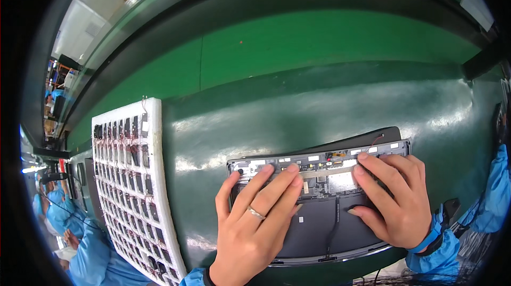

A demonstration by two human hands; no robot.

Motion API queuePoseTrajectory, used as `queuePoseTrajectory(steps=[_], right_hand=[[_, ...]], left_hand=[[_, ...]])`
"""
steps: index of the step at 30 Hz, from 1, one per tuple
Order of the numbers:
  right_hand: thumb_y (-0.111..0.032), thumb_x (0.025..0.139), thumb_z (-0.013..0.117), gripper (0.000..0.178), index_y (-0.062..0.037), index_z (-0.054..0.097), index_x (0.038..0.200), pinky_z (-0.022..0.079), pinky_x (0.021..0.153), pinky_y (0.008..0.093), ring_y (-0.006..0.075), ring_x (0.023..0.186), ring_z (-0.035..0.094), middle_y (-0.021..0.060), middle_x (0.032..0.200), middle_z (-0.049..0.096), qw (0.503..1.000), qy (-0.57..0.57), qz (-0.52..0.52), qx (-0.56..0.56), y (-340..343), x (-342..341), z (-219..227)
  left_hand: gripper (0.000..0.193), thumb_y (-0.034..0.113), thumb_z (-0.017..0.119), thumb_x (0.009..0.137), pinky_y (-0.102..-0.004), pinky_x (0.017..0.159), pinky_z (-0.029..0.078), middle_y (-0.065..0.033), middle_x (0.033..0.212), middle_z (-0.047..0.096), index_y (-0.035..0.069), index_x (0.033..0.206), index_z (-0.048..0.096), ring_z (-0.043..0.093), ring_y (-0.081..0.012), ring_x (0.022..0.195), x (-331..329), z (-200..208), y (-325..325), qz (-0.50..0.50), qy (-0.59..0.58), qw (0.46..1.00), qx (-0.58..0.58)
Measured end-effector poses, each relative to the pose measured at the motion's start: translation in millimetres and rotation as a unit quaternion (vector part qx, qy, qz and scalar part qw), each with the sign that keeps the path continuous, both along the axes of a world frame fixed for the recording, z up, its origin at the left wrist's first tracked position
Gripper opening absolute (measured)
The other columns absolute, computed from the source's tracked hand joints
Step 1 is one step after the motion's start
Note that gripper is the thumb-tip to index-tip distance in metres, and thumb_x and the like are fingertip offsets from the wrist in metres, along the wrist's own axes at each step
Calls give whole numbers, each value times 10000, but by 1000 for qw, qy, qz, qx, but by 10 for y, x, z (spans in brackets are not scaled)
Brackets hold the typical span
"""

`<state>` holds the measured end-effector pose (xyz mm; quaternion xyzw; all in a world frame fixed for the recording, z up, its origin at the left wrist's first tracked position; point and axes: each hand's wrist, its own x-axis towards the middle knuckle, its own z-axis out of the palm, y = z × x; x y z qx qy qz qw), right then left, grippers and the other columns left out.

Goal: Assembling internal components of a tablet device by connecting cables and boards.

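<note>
An opened tablet-like device (pixel 314 227) lies before me on the green bench, its inside facing up. Dark battery packs fill its near part, and a circuit board (pixel 319 185) runs along the far part. Between my hands a pale grey strip (pixel 330 172) stretches across the board. My left hand (pixel 261 222), with a ring on one finger, is spread open, its fingertips resting on the board and the strip's left end. My right hand (pixel 396 198) is also open, fingertips at the strip's right end and thumb over the battery. A wristband (pixel 430 235) circles my right wrist.
A white foam tray (pixel 154 121) with rows of small black parts on red wires stands at the left. Behind the device lies a dark flat panel (pixel 346 141). People in blue sleeves (pixel 101 259) are at the left; another blue sleeve (pixel 492 195) shows at the right.
</note>
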<state>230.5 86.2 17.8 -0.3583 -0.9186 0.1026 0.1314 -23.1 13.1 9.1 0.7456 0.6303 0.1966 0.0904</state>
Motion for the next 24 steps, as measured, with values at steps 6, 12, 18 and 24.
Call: queuePoseTrajectory(steps=[6, 12, 18, 24], right_hand=[[-234, 781, 839, 598, -9, 717, 1322, 475, 981, 492, 317, 1166, 632, 115, 1444, 651, 1000, 28, 5, -10, 15, -134, -44], [-209, 748, 858, 605, -27, 737, 1313, 471, 969, 480, 294, 1137, 624, 85, 1388, 678, 999, 41, -21, -3, 8, -196, -80], [-207, 718, 863, 566, -42, 778, 1252, 467, 980, 479, 267, 1124, 625, 47, 1352, 700, 998, 48, -32, 9, -6, -213, -127], [-209, 724, 872, 522, -73, 798, 1222, 462, 1028, 506, 237, 1125, 648, 45, 1343, 711, 999, 36, -26, 26, -23, -243, -118]], left_hand=[[509, 137, 875, 795, -511, 1172, 423, -55, 1412, 714, 114, 1294, 778, 648, -298, 1313, 75, 7, 110, -19, -24, 1000, -1], [469, 150, 883, 775, -482, 1126, 462, -30, 1358, 731, 136, 1238, 809, 667, -265, 1251, 119, -86, 152, -30, -25, 999, 32], [421, 139, 871, 788, -438, 1076, 463, -11, 1288, 740, 139, 1206, 821, 672, -243, 1172, 154, -107, 164, -25, -2, 998, 60], [340, 221, 853, 811, -409, 1143, 385, 156, 1239, 760, 331, 1132, 839, 683, -103, 1193, 253, 186, 258, 104, -69, 988, -86]])
